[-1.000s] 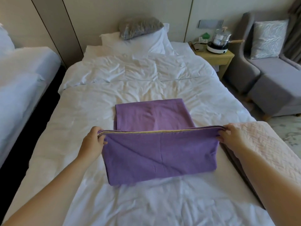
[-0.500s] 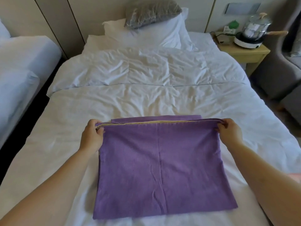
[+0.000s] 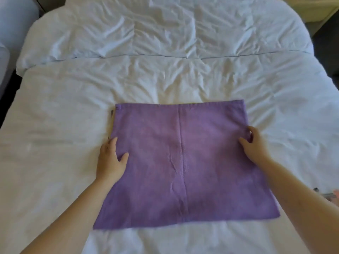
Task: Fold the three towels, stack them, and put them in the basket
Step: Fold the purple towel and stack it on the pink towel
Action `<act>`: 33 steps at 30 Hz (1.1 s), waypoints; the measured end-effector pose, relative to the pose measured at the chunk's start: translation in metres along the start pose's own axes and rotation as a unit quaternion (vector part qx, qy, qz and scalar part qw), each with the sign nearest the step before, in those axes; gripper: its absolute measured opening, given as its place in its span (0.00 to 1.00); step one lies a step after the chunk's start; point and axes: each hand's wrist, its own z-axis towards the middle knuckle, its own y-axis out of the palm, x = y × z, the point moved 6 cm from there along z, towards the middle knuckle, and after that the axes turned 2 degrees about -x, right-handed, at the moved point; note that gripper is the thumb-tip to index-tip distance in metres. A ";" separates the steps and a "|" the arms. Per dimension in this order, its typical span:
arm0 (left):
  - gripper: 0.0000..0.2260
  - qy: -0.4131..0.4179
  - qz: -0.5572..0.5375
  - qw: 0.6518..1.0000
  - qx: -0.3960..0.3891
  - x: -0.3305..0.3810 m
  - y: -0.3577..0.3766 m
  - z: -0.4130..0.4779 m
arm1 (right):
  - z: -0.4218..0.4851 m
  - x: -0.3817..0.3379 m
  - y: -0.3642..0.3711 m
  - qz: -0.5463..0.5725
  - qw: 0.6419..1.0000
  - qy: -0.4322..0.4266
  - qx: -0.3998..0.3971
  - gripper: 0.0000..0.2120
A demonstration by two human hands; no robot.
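A purple towel lies folded flat on the white bed, with a crease running down its middle. My left hand rests on the towel's left edge, fingers fairly straight and thumb spread onto the cloth. My right hand is at the towel's right edge, fingers curled round the hem and thumb on top. No other towels and no basket are in view.
The wrinkled white duvet spreads all around the towel. A second bed stands at the far left across a dark gap. A wooden nightstand corner shows at top right. A pink item peeks in at the right edge.
The lifted towel half has been laid down away from me, over the far part. Both hands let go of the far corners and slid back to the side edges. The view tilted down.
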 end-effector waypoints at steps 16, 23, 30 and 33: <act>0.14 -0.180 -0.124 0.975 0.040 -0.079 -0.011 -0.152 | -0.185 0.107 -0.037 0.005 0.992 0.116 0.047 0.11; 0.14 -0.150 -0.098 0.983 0.029 -0.105 -0.035 -0.212 | -0.256 0.127 -0.054 -0.022 0.991 0.128 0.035 0.08; 0.11 -0.175 -0.083 0.981 -0.020 -0.140 -0.026 -0.299 | -0.335 0.176 -0.047 -0.009 0.988 0.152 0.032 0.10; 0.10 -0.170 -0.079 0.982 -0.030 -0.147 -0.025 -0.326 | -0.356 0.190 -0.049 -0.024 0.988 0.148 0.023 0.11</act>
